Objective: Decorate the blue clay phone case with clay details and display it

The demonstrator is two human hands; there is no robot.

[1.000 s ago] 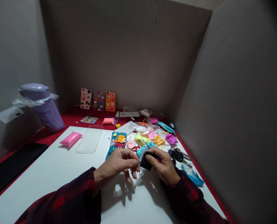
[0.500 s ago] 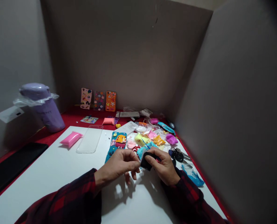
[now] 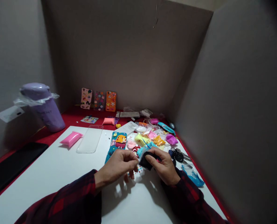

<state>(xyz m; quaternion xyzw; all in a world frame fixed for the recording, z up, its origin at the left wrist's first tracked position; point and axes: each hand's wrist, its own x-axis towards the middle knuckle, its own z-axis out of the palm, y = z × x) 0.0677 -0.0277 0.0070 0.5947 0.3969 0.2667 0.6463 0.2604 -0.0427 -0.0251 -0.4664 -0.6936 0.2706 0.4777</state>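
Note:
A black clay packet (image 3: 145, 161) in clear wrap is gripped between the thumb and fingers of my right hand (image 3: 164, 166). My left hand (image 3: 118, 166) is just left of it, thumb and forefinger pinched together at the packet's clear edge; what they hold is too small to make out. Behind my left hand lies a teal phone case (image 3: 116, 143) decorated with an orange-faced figure, its lower part hidden by the hand. Small coloured beads (image 3: 139, 170) lie on the white board (image 3: 59, 174) under the packet.
Coloured clay packets (image 3: 160, 140) are heaped behind my right hand, with keys (image 3: 179, 155) and a blue packet (image 3: 193, 176) on the right. A clear case (image 3: 90, 139) and pink packet (image 3: 71, 139) lie left. Farther back stand a purple bottle (image 3: 46, 109) and decorated cases (image 3: 99, 100).
My left hand has shifted slightly left and its lower fingers have moved. The packet has tilted a little in my right hand, and more beads show beneath it.

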